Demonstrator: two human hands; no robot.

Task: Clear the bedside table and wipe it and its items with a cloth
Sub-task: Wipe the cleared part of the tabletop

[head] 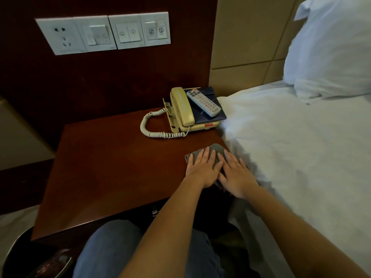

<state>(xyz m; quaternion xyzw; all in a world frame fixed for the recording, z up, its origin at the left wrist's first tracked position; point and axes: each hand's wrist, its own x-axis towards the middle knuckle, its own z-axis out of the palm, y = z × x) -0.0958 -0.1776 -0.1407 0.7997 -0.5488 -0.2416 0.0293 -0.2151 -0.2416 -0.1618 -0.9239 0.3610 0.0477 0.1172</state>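
My left hand (200, 170) and right hand (237, 177) lie flat, side by side, pressing the grey cloth (217, 149) on the bench (110, 167), near-right corner. The phone (185, 111) and remote (203, 102) sit farther back, slightly left; left hand nearer.

No words or numbers are legible. At twelve o'clock, the rightmost switch plate (155, 30) bears two round signs, one of them a crossed-out circle. The double rocker plate (127, 33) just left of it shows two small lamp symbols. Nearer centre, at one o'clock, the remote control (203, 102) carries a red logo and the telephone (181, 109) a red label, both too blurred to read.
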